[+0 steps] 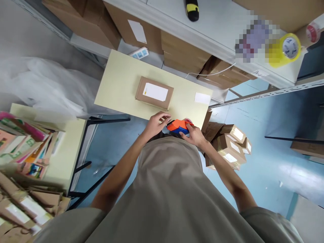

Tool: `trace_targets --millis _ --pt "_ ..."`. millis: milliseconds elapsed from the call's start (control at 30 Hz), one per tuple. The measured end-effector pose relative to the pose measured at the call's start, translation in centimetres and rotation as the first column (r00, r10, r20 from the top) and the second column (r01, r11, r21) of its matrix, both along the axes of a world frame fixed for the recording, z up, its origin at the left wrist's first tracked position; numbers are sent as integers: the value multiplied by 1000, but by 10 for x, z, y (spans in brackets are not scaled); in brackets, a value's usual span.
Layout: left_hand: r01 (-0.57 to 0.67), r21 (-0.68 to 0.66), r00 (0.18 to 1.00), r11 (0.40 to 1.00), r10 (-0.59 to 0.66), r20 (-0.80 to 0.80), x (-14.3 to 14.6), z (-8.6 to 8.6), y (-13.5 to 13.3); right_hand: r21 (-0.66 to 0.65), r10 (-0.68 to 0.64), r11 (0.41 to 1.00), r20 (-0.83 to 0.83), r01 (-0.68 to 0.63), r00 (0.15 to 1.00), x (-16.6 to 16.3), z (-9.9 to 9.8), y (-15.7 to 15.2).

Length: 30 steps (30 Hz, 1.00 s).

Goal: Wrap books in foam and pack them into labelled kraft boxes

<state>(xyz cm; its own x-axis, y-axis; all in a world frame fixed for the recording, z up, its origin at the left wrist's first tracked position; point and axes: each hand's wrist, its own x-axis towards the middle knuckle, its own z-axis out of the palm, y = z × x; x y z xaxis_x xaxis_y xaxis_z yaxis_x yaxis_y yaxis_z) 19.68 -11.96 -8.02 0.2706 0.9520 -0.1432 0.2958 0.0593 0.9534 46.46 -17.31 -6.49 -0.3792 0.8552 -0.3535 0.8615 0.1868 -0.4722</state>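
Holding: tape gun [178,126] gripped by R hand [193,135] at table [118,84] near edge | L hand [155,124] curled on its front, grip unclear | risk: L fingertips nicked by cutter if gun jerked

Both hands, left [155,124] and right [194,135], grip the orange tape gun [178,126] just below the labelled box [154,92] on the table [118,84].

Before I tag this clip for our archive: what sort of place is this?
Most likely a packing or shipping room. A labelled cardboard box lies on the table, the right hand grips an orange tape dispenser with the left hand at its front, and labelled parcels are piled on the floor.
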Motion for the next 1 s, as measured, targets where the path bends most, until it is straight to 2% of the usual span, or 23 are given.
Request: trace_targets --millis 167,300,567,667,800,900,1000 --pt "-24 -53 999 998 26 21 10 -9 -15 -8 27 1000 21 -27 999 14 -8 -4" --pt "-51 -60 999 997 51 0 11 -26 -24 -12 17 1000 58 -17 998 14 -18 -6" --pt "-162 -66 987 985 160 -28 8 -93 -34 -78 74 995 196 -60 978 -1 -34 -3" --pt "-179 -75 984 981 177 -29 13 -111 -36 -113 90 992 237 -64 967 -4 -34 0" --pt "-248 -33 968 968 246 -52 3 -122 -28 -129 99 990 306 -62 947 5 -30 9" --pt "-377 -2 922 926 375 -98 -18 -129 -12 -139 95 989 370 -46 924 18 -27 14" --pt "-410 -12 908 912 407 -103 -29 -139 5 -113 61 993 397 -17 916 27 -25 17"
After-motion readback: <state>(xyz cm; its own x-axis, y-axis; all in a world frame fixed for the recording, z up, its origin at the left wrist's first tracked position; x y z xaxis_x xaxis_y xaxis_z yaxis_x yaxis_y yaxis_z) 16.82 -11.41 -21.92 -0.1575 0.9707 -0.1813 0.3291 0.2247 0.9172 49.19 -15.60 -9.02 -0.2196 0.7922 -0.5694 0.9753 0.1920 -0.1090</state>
